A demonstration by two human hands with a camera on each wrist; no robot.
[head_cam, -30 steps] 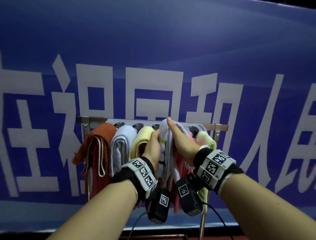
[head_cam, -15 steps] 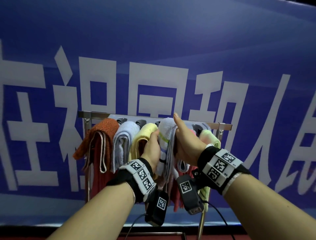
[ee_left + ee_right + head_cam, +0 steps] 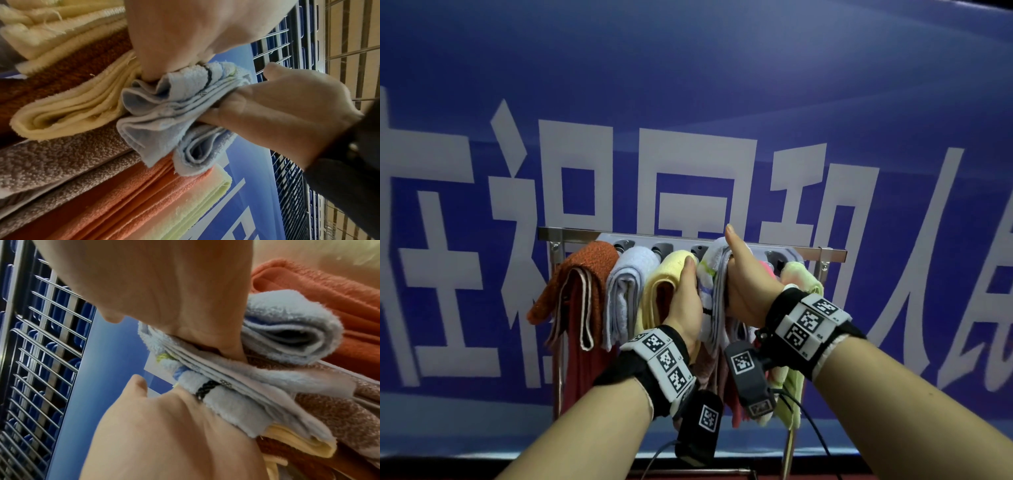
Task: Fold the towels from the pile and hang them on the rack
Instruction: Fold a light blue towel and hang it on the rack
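Head view, left hand point(image 3: 686, 301), right hand point(image 3: 744, 286) grip pale towel point(image 3: 711, 274), rack point(image 3: 571, 233) crowded

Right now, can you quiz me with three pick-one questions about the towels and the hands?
1. Which towel hangs at the far left end of the rack? A. a black one B. the rust towel C. a purple one
2. What colour is the left neighbour of the pale towel? A. yellow B. black C. purple
3. What are the left hand and right hand doing? A. hanging empty B. pointing at the wall C. both gripping the pale towel

Answers: B, it drapes nearest the left end; A, the yellow towel hangs right beside it; C, both hands squeeze it between them.
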